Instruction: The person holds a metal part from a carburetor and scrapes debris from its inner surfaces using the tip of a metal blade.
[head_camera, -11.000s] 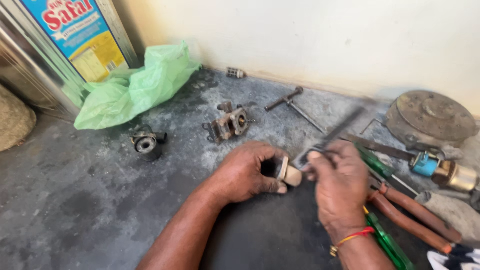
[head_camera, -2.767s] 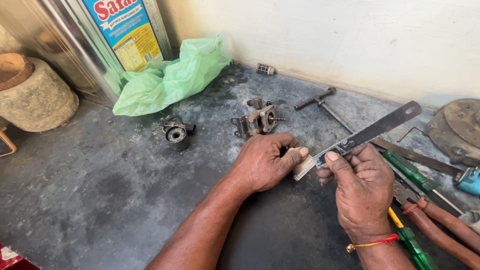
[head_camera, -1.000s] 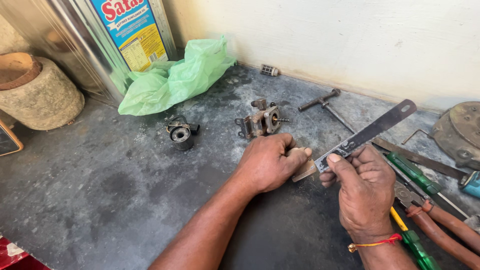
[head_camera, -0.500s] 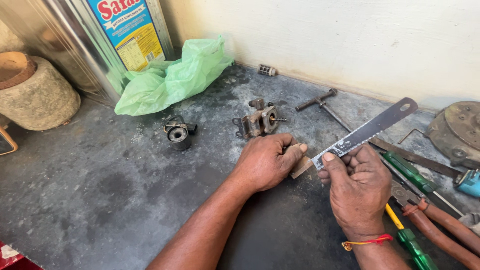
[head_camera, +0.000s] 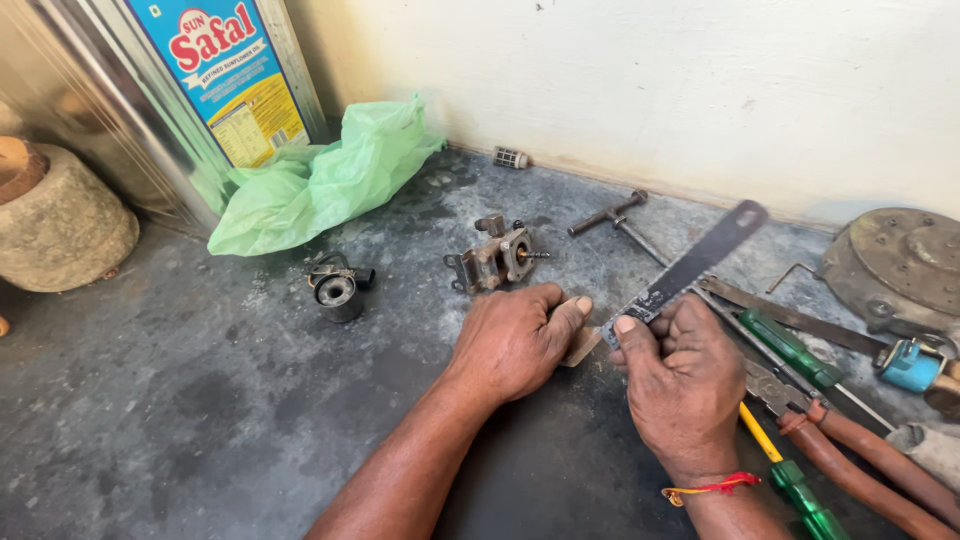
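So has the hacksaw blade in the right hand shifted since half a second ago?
Yes. The hacksaw blade has slid back toward the person; its holed tip sits closer to the T-handle tool.

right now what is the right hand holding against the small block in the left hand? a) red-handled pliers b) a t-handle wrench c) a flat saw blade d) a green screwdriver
c: the right hand grips a flat saw blade whose near end meets the small block pinned by the left hand.

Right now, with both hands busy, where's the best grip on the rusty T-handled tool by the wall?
Probably the long straight shank of the T-handled tool, taken from above with fingers across it. It lies flat on the floor, and its far crossbar end sits clear of the saw blade.
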